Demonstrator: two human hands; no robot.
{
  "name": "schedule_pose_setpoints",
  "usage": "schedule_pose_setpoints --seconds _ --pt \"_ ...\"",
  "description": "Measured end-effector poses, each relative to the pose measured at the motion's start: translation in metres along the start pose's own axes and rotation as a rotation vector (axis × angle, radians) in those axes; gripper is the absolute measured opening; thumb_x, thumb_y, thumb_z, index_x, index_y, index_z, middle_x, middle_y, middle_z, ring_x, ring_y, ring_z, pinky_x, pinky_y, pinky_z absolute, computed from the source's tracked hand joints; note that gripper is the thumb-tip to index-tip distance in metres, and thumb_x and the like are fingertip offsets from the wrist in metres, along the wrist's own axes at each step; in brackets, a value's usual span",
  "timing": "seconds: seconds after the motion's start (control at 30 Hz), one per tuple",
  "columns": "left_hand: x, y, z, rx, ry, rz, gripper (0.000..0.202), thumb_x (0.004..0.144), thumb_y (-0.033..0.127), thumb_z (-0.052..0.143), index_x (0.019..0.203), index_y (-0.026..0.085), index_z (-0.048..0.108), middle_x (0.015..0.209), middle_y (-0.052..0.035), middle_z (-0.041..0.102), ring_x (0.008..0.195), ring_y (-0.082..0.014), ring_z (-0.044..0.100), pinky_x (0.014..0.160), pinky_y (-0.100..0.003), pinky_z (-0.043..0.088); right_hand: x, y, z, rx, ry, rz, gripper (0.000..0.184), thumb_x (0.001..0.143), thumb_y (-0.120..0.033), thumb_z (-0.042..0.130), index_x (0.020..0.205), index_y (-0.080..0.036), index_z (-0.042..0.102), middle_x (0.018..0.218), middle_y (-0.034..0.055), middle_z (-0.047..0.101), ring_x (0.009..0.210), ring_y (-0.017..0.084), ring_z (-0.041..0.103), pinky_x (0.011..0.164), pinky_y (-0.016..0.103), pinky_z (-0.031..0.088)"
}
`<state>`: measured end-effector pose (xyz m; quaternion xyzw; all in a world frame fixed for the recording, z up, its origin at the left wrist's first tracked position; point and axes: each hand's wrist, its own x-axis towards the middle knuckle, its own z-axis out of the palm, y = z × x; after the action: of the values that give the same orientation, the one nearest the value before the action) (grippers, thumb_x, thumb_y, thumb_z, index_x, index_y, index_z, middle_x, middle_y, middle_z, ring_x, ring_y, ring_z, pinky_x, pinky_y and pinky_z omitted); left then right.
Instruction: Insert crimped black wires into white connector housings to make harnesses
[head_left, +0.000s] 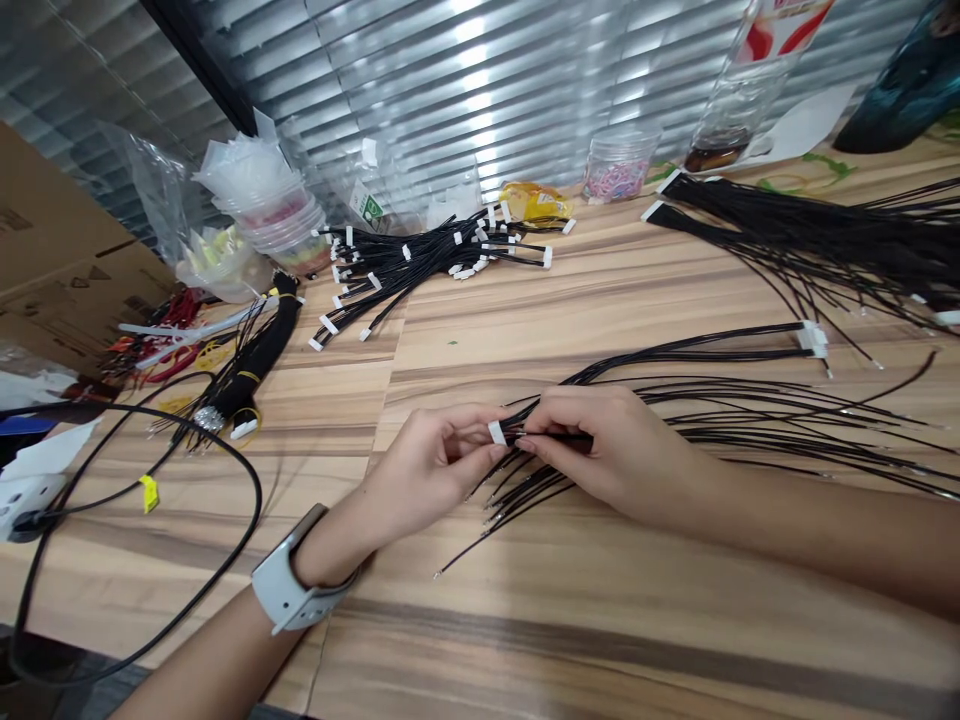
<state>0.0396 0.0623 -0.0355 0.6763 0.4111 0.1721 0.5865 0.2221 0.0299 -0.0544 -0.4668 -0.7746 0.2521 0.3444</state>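
My left hand (439,460), with a pale watch band (289,590) on its wrist, pinches a small white connector (497,432) between thumb and fingers. Close against it, my right hand (600,440) is closed on a thin black wire (559,435) at the connector's edge. Whether the wire's tip sits inside the connector, I cannot tell. Loose black wires with bare metal ends (517,495) spread under and beyond my right hand. Another white connector end (812,339) lies to the right on a black wire bundle (675,347).
Finished-looking black cables with white connectors (420,250) are heaped at the back. More black wires (840,230) lie at right. A tied bundle (255,360) and looped black cord (255,480) are at left. Plastic tubs (270,220), a jar (616,165) and a bottle (739,90) line the blinds.
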Motion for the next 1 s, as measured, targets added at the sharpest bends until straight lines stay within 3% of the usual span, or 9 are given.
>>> schedule_pose_setpoints --seconds 0.2,0.37,0.5,0.6,0.8,1.0 --pt "0.006 -0.001 -0.002 -0.131 -0.007 0.029 0.017 0.078 0.019 0.061 0.094 0.014 0.064 0.087 -0.0041 0.069 0.08 -0.0134 0.061 0.072 -0.022 0.045 -0.002 0.0 -0.003 0.075 0.063 0.003 0.012 0.083 -0.015 0.055 0.083 -0.018 0.067 0.07 -0.0005 0.062 0.063 0.01 0.054 0.057 0.021 0.039" --pt "0.009 0.0 -0.008 -0.255 -0.045 0.035 0.019 0.077 0.018 0.063 0.096 0.014 0.061 0.093 -0.0055 0.07 0.09 -0.0154 0.063 0.086 -0.028 0.045 -0.006 -0.001 -0.005 -0.12 0.273 -0.181 0.016 0.086 -0.021 0.052 0.091 -0.021 0.068 0.087 0.0061 0.059 0.079 0.015 0.052 0.064 0.027 0.042" --pt "0.007 -0.002 -0.009 -0.3 -0.071 0.016 0.018 0.078 0.018 0.063 0.095 0.014 0.061 0.089 -0.0045 0.07 0.088 -0.0147 0.063 0.083 -0.027 0.045 -0.008 -0.005 0.0 -0.163 0.28 -0.092 0.017 0.089 -0.027 0.048 0.088 -0.021 0.064 0.069 0.0012 0.05 0.059 0.012 0.044 0.051 0.025 0.037" --pt "0.007 -0.004 -0.01 -0.316 -0.077 0.003 0.018 0.078 0.018 0.063 0.095 0.015 0.061 0.089 -0.0038 0.068 0.085 -0.014 0.062 0.082 -0.028 0.045 -0.007 -0.004 0.007 -0.186 0.287 -0.071 0.015 0.09 -0.021 0.045 0.091 -0.017 0.059 0.069 0.0007 0.045 0.061 0.011 0.043 0.053 0.024 0.038" --pt "0.006 -0.002 -0.011 -0.351 -0.072 -0.035 0.014 0.075 0.015 0.065 0.089 0.015 0.062 0.083 -0.0024 0.068 0.08 -0.0112 0.061 0.078 -0.024 0.044 -0.011 0.004 0.008 -0.436 0.217 -0.466 0.026 0.085 -0.004 0.045 0.11 -0.009 0.053 0.078 0.0067 0.051 0.073 0.015 0.044 0.064 0.029 0.041" --pt "0.005 0.0 -0.012 -0.363 -0.078 -0.046 0.014 0.074 0.017 0.067 0.087 0.016 0.063 0.085 -0.0019 0.069 0.078 -0.0101 0.062 0.075 -0.022 0.045 -0.013 0.001 0.005 -0.496 0.255 -0.486 0.014 0.082 -0.002 0.049 0.09 -0.004 0.06 0.071 0.0087 0.052 0.07 0.017 0.044 0.061 0.032 0.041"
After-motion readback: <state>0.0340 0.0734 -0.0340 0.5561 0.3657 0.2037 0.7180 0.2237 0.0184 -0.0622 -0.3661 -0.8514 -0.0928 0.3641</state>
